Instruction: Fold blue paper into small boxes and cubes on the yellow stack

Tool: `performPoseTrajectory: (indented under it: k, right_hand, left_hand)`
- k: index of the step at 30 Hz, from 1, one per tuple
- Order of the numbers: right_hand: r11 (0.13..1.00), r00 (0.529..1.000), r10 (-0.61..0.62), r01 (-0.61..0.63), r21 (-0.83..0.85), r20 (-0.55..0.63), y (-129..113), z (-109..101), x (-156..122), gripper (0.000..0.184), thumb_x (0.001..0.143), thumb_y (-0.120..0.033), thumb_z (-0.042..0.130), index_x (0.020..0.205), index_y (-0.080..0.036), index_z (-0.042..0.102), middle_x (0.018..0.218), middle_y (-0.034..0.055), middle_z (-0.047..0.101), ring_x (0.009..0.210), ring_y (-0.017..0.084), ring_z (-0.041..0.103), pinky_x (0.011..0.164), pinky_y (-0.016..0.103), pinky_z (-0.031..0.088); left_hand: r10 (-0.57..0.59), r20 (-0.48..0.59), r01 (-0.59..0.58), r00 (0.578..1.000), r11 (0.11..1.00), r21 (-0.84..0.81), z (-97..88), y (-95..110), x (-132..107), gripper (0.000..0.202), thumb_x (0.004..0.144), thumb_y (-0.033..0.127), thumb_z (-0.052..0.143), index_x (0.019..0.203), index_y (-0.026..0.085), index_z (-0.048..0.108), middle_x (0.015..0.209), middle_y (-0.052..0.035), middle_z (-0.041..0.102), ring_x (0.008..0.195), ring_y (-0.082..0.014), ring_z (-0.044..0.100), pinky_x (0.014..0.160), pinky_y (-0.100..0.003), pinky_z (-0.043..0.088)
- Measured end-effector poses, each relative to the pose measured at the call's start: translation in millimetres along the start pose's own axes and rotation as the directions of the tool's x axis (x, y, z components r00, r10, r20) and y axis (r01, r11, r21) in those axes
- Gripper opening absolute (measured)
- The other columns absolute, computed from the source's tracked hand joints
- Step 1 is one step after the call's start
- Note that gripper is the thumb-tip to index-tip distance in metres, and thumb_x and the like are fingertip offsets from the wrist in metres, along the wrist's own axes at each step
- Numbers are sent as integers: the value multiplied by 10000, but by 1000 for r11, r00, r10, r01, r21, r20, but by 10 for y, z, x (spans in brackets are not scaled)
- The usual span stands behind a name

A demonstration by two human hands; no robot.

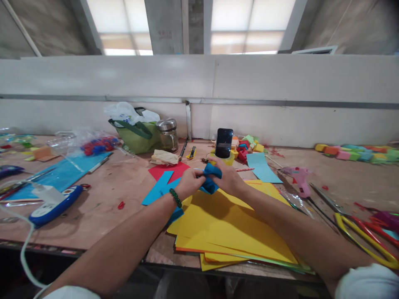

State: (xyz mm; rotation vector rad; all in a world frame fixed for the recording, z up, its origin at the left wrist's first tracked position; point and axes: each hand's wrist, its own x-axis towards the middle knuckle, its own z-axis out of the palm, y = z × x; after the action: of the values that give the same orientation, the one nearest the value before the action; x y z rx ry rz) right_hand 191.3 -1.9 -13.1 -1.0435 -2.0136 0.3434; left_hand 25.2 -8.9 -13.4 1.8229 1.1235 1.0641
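White sleeves (368, 282) frame six o'clock, bare forearms reaching over a fanned stack of smooth yellow paper sheets (237, 228) that overhangs the front edge of the plywood table (118, 187). At centre, the left hand (190, 182) and right hand (229, 178) both pinch a small, creased blue paper piece (210, 183) just above the stack. A glossy dark phone (223, 142) stands upright at twelve o'clock, and a pink glue gun (301, 177) lies at two o'clock. Scuffed bare wood lies open at nine o'clock.

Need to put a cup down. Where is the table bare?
Bare wood: between the power strip and the yellow paper stack, and between glue gun and far foam blocks. Crowded by the phone, where left hand and right hand grip blue paper, and by the scissors.
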Motion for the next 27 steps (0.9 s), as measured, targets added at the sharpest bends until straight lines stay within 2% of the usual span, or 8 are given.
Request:
performPoseTrajectory:
  k: [3,6,8,12,16,19,23,27]
  right_hand:
    - [967,981,187,-174,187,-54,5,4,38,433,710,-298,641,1099,-159,514,860,62,678,705,196,652,628,331,522]
    - [845,909,397,-415,339,124,-21,10,65,224,698,-297,621,851,-188,498,589,-17,619,472,141,575,457,255,459]
    - [801,887,426,-461,382,178,-44,17,65,159,675,-236,595,765,-201,469,508,-46,579,409,119,533,409,222,417]
    - [816,925,375,-360,452,60,-45,32,54,99,644,-212,572,701,-202,492,455,-72,518,376,99,481,391,212,398]
    - [831,952,307,-259,492,-17,-4,55,50,186,675,-373,617,668,-202,544,473,-57,500,389,102,473,402,236,422]
    - [871,970,241,-207,446,-20,24,75,36,238,700,-441,619,698,-203,610,482,-49,496,405,108,484,420,241,429]
    - [927,988,157,-149,344,4,62,82,15,170,721,-296,565,769,-185,685,547,-25,569,441,108,497,444,236,423]
    - [971,997,78,-82,227,27,71,64,6,214,662,-160,476,705,-179,685,594,-6,617,525,125,533,508,245,424]
  left_hand:
    - [47,-161,-55,986,997,-47,-26,-49,32,183,651,204,497,608,164,670,591,20,612,643,-147,548,603,-238,462]
    - [51,-263,-69,963,996,-59,-42,-100,53,199,675,241,501,622,146,668,627,14,630,665,-148,559,618,-239,474]
    - [44,-262,-64,964,996,-66,-35,-115,52,208,681,254,505,641,141,675,626,15,632,661,-148,562,603,-236,476]
    - [-52,-220,19,974,989,-148,2,-100,33,210,667,274,558,716,141,713,643,3,660,649,-155,582,560,-234,477]
    - [-169,-223,123,960,971,-205,21,-100,33,235,666,314,598,725,117,711,593,-19,654,547,-141,564,485,-228,447]
    - [-173,-223,128,959,971,-204,27,-97,37,244,691,300,574,762,111,710,618,-23,665,526,-127,560,469,-213,442]
    - [-156,-174,122,972,974,-191,39,-57,26,252,713,235,507,797,117,714,658,-17,676,556,-126,573,495,-207,457]
    - [-124,-124,105,984,983,-149,52,-44,1,227,668,179,499,718,122,714,588,0,632,549,-124,535,508,-207,443]
